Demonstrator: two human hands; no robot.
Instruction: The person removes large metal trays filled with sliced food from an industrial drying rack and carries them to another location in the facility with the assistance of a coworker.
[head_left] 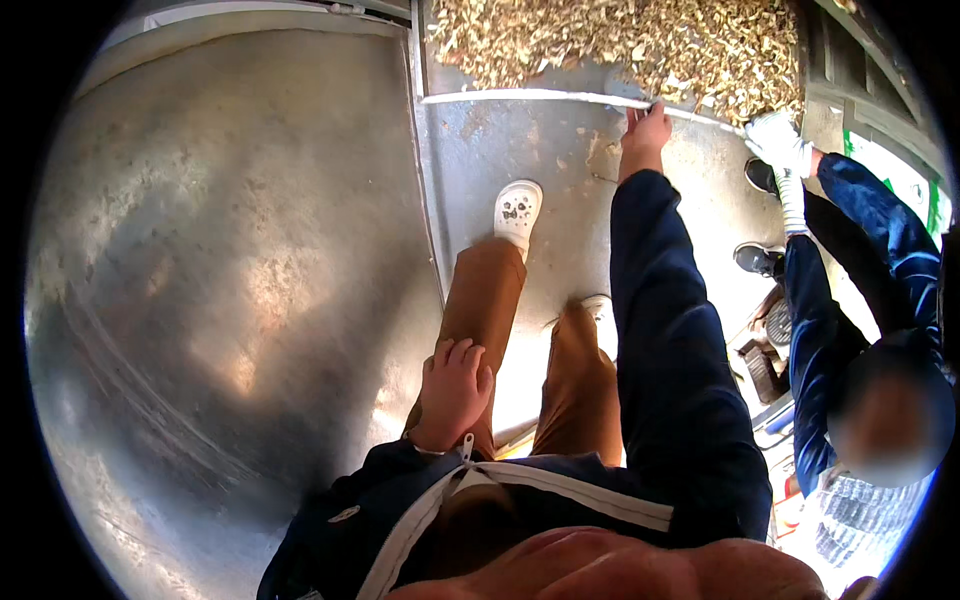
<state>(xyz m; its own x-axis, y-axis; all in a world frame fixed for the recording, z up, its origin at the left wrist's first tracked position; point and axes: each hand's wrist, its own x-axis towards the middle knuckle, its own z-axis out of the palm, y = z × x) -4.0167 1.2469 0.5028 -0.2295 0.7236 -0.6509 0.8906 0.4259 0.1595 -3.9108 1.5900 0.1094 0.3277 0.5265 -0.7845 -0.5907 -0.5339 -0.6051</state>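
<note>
My left hand [455, 395] lies on my brown-trousered left thigh, fingers spread a little and nothing in them. Stretched out far ahead, my right hand [647, 138] has its fingers closed around a long, thin white strip [530, 95]. The strip runs from the metal wall's edge on the left toward a co-worker's white-gloved hand [778, 143] on the right; whether it is a rod or a board edge I cannot tell. Just beyond it spreads a heap of small, pale tan, chip-like pieces [620, 40].
A large scuffed metal surface [230, 220] fills my left side. My white clog [518, 210] stands on the grey floor [575, 150]. At the right, a co-worker in a dark blue jacket [880, 220] leans in, near a dark pedal-like part [762, 372].
</note>
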